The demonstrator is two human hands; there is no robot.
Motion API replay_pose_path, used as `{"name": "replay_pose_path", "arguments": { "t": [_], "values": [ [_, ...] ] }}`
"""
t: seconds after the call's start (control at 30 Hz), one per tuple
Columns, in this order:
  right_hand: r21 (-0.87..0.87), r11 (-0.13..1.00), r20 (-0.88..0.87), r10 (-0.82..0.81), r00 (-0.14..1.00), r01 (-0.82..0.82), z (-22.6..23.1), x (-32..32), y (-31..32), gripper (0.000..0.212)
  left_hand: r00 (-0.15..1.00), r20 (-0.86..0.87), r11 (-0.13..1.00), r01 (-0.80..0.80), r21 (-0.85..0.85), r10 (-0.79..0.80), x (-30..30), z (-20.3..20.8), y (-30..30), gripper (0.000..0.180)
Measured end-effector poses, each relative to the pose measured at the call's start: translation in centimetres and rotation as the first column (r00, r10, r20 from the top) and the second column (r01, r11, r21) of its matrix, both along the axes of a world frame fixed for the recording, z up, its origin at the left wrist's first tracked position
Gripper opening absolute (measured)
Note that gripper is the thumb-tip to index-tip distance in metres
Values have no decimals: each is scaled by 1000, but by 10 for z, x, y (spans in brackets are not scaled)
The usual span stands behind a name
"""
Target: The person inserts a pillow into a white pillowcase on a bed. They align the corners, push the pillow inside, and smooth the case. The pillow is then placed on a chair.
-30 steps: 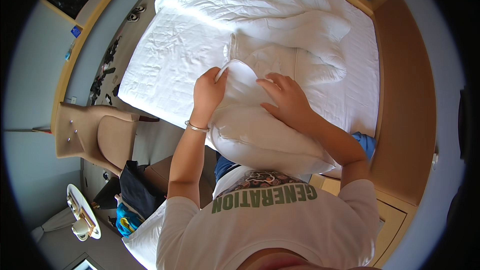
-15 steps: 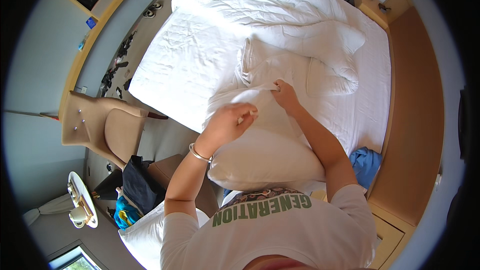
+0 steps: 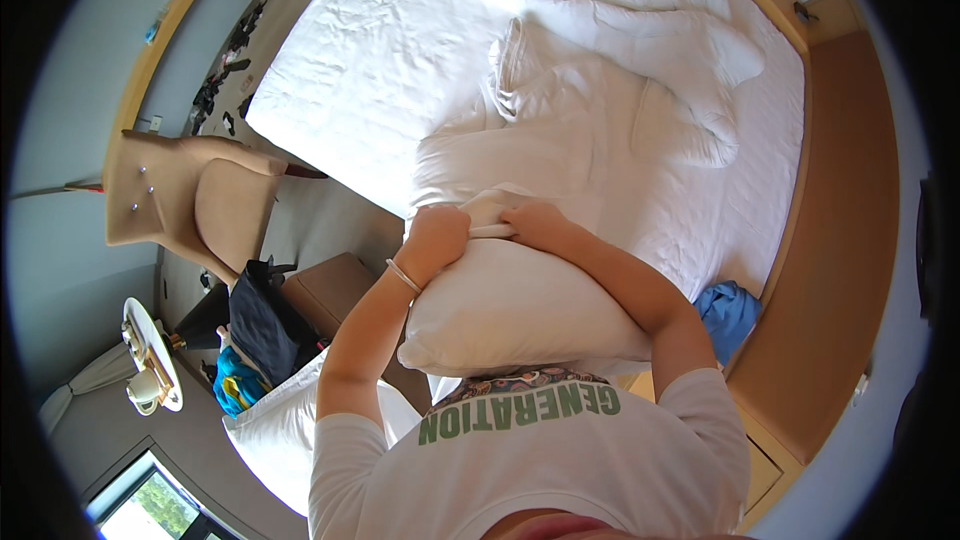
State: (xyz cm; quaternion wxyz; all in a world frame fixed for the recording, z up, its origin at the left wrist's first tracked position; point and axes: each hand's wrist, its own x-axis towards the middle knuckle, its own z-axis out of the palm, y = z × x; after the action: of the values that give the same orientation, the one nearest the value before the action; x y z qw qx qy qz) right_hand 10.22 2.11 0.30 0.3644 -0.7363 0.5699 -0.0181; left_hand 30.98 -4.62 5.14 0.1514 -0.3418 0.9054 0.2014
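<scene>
A plump white pillow (image 3: pixel 520 310) rests against my front, at the near edge of the bed. At its far end, both hands grip the edge of a white pillowcase (image 3: pixel 489 212), a short stretch of the hem showing between them. My left hand (image 3: pixel 440 237), a bracelet at its wrist, is closed at the left part of the fabric. Close beside it, my right hand (image 3: pixel 537 226) is closed on the same edge, fingers pinching the cloth. Beyond the hands, loose white fabric lies in folds on the bed; where the pillowcase ends there I cannot tell.
A rumpled white duvet (image 3: pixel 690 50) covers the far right of the bed (image 3: pixel 340 70). A blue cloth (image 3: pixel 728 315) lies at the bed's right edge. To the left stand a tan chair (image 3: pixel 235 195), a black bag (image 3: pixel 270 325), another white pillow (image 3: pixel 285 430) and a round white table (image 3: pixel 165 370).
My left hand has gone from hovering with loose fingers to gripping the pillowcase edge. My right hand has come nearer to me and left, bringing the edge down to the pillow. The view has shifted.
</scene>
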Motion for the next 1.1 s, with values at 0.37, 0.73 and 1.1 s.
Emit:
{"name": "replay_pose_path", "arguments": {
  "t": [0.37,0.73,1.1],
  "values": [
    [-81,846,449,-441,777,527,86,-5,-19,19,907,-421,973,-92,-211,-5,-35,63,3,16],
    [-259,886,139,-360,923,384,138,-13,-7,34,985,-167,837,-63,-544,-34,-39,82,-15,14],
    [-662,619,236,-364,901,423,124,-29,-5,31,729,-598,805,-111,-583,-333,-58,102,-34,27]
  ]
}}
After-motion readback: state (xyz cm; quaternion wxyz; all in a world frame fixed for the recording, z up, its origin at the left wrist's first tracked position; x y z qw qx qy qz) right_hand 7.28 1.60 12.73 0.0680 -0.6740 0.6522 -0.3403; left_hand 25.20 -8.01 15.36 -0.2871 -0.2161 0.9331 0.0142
